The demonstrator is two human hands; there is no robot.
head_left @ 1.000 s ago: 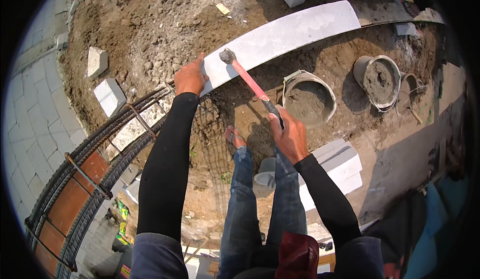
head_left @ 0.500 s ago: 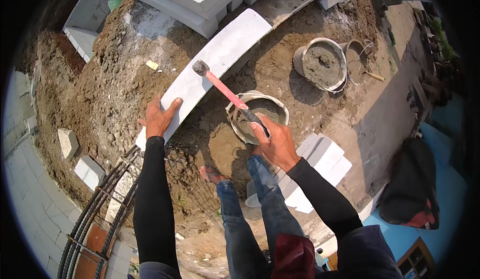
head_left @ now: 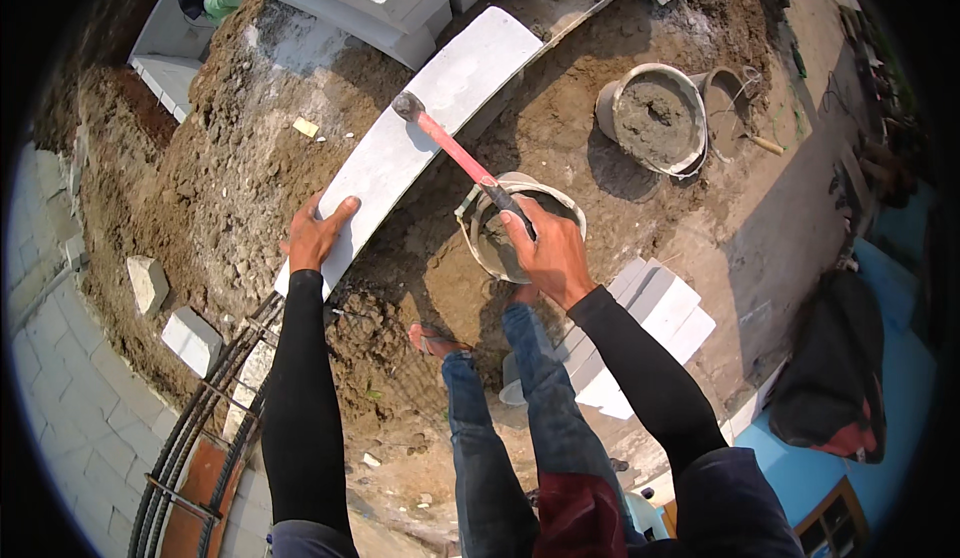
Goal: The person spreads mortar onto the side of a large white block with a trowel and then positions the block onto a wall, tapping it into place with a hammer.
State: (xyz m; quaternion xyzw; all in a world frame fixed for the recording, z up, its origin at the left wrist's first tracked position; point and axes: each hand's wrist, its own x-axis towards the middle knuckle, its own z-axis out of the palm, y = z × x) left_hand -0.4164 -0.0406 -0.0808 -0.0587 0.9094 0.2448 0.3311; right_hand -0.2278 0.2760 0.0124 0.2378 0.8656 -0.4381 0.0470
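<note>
A long white block (head_left: pixel 390 163) lies along the curved line of the wall base. My left hand (head_left: pixel 314 238) is at its near end, thumb stretched over the top and fingers bent over the far-left edge, gripping it. In my right hand (head_left: pixel 552 256) is the black grip of a mallet (head_left: pixel 458 154) with a red shaft. The mallet's dark, dirty head is over the block's top, touching it or just above; I cannot tell which. Below my right hand, a bucket (head_left: pixel 492 243) of grey mortar stands partly hidden.
More white blocks are stacked at the far side (head_left: pixel 400 3) and beside my right leg (head_left: pixel 650 333). Another mortar bucket (head_left: pixel 655 123) stands at the right, next to a tilted container (head_left: pixel 728 108). A rebar cage (head_left: pixel 195 423) lies at lower left. Loose soil (head_left: pixel 245 148) surrounds the block.
The view has shifted slightly. The mallet's head remains over the same part of the block, and my left hand keeps its place on the near end.
</note>
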